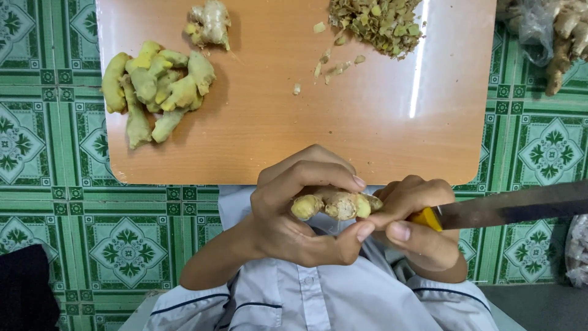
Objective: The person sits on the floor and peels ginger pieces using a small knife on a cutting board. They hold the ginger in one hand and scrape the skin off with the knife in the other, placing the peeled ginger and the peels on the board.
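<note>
Left hand (pixel 300 208) grip clamped on knobbly ginger root (pixel 335 205); right hand (pixel 416 224) grip clamped on yellow-handled knife (pixel 496 209). Smooth wooden board (pixel 275 122) at twelve o'clock.

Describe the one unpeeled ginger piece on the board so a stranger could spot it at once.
Start at the wooden cutting board on the green tiled floor. At its top left edge, above the heap of peeled yellow ginger, lies the ginger piece. It alone is pale, knobbly and apart.

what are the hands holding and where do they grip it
The left hand holds a piece of ginger root around its middle. The right hand grips a knife by its yellow handle, blade pointing out sideways.
</note>
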